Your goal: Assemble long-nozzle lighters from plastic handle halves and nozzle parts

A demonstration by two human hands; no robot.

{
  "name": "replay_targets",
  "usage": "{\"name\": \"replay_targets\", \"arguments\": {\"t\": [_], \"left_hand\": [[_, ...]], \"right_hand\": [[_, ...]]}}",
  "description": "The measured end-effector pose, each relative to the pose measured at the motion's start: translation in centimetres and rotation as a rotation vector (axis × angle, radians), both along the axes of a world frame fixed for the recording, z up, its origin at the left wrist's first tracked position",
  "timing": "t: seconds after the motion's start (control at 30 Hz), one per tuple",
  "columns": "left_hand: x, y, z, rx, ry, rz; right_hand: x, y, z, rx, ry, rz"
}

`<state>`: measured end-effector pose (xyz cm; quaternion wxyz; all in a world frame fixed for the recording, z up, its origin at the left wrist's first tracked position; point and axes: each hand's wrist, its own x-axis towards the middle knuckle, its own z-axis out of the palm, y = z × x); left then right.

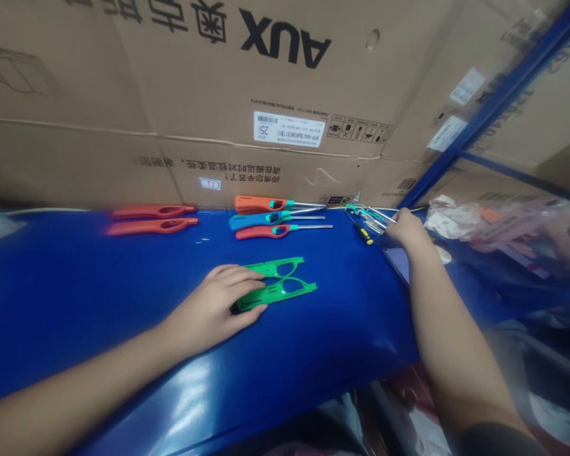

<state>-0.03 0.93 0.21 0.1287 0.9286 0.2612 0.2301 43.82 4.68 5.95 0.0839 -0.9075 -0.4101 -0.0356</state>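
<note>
My left hand (225,297) is closed around the rear ends of two green plastic lighter shell halves (278,292), which lie side by side on the blue table. Their open trigger loops point right, while my fingers hide the back parts. Farther right, my right hand (405,228) reaches to a small pile of metal lighter tubes with teal parts (367,217). Its fingers are closed at the ends of the tubes; the fingertips are partly hidden. A yellow-and-black screwdriver (365,237) lies just left of this hand, partly under the pile.
Orange, blue and red lighters with metal tubes (278,218) lie in a row by the cardboard wall (194,139). Red shells (152,218) lie left of them. A phone (399,263) is under my right wrist. Pink plastic bags (508,231) and a blue metal post (456,145) stand right.
</note>
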Motion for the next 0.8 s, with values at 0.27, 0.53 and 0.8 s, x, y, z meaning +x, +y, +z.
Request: {"name": "replay_targets", "arguments": {"t": [0.27, 0.53, 0.8], "left_hand": [[-0.4, 0.0, 1.3, 0.003, 0.056, -0.012], [-2.5, 0.1, 4.2, -0.033, 0.226, -0.037], [-3.6, 0.4, 2.8, -0.009, -0.078, 0.155]], "right_hand": [[-4.4, -1.7, 3.2, 0.25, 0.054, 0.267], [-12.7, -4.0, 1.9, 0.134, 0.162, 0.768], [-15.8, -5.1, -0.4, 0.001, 0.368, 1.062]]}}
